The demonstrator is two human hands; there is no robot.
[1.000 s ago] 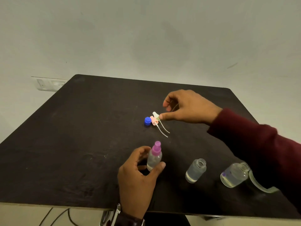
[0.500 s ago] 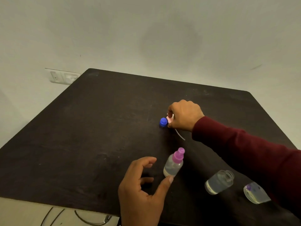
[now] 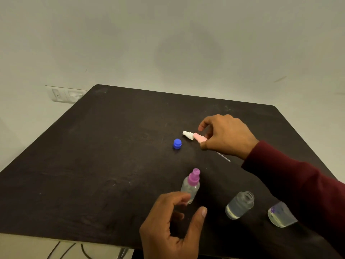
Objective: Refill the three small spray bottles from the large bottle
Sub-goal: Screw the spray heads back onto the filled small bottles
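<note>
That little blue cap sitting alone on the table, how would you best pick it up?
Pinch the blue cap across its ribbed sides, coming straight down from above. It stands upright on the table, with open space all round, so two fingers fit either side. Its low, round shape probably leaves little else to hold. The right hand, nearest it, is already busy with the pink sprayer.

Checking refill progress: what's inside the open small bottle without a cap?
The uncapped bottle holds clear liquid low in its base; its neck is open, nothing inserted.

pink spray head (image 3: pixel 199 137) now in right hand (image 3: pixel 226 136)
</note>
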